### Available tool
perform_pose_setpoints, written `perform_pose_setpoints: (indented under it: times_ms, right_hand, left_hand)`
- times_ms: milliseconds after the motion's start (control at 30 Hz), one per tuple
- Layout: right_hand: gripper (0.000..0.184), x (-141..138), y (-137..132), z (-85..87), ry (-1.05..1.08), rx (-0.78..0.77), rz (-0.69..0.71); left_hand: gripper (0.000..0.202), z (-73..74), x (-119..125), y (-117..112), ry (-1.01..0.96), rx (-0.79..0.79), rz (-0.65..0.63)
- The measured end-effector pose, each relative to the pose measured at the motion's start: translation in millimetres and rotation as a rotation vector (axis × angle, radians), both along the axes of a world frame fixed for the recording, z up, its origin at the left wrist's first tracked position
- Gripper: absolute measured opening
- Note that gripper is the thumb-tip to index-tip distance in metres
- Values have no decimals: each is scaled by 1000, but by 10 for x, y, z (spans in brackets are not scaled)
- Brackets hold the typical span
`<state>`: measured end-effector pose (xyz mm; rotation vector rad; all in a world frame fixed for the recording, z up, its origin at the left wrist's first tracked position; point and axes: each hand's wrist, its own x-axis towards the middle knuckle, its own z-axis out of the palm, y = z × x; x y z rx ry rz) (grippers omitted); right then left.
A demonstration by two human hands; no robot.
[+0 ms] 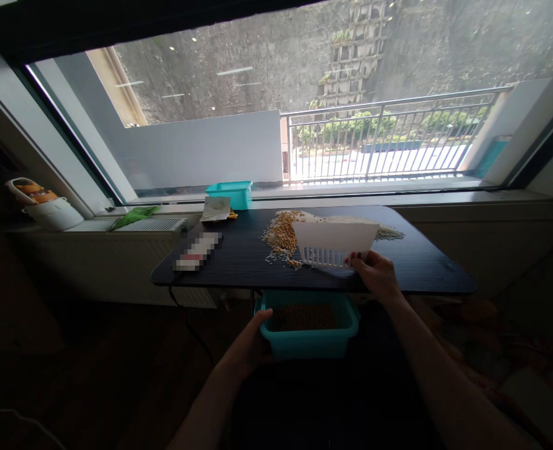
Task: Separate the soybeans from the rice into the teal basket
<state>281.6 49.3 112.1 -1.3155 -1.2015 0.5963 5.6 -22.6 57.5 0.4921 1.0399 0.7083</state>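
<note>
My right hand [377,275] grips the lower right corner of a white sheet with a row of slots along its bottom edge [335,236]. The sheet is tilted over the dark tabletop [239,262], in front of a spread of golden kernels [283,232] and white, rice-like grains [390,233], and hides part of them. Below the table's near edge, my left hand [256,337] holds a teal plastic basin [310,345] by its left side, thumb over the rim. Brownish-gold grains [304,317] lie in the basin, in shadow.
A second teal basin [239,195] stands at the table's far edge by the window, behind a grey-white packet [216,209]. A blurred-out white strip [197,252] lies on the left, with a cable [185,315] hanging below. A white pot [55,212] sits beyond the radiator [152,224].
</note>
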Motion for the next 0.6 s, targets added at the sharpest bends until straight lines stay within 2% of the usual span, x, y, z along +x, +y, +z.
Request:
perform_pose_setpoints:
  times_ms: [333,600]
  right_hand:
    - [26,2,17,2,20,30,124]
    - [30,32,29,-26,25,-12,192]
  left_hand:
    - [64,-13,-19,3,11,0,-7]
    - [59,-37,-21,4,13,-6,-1]
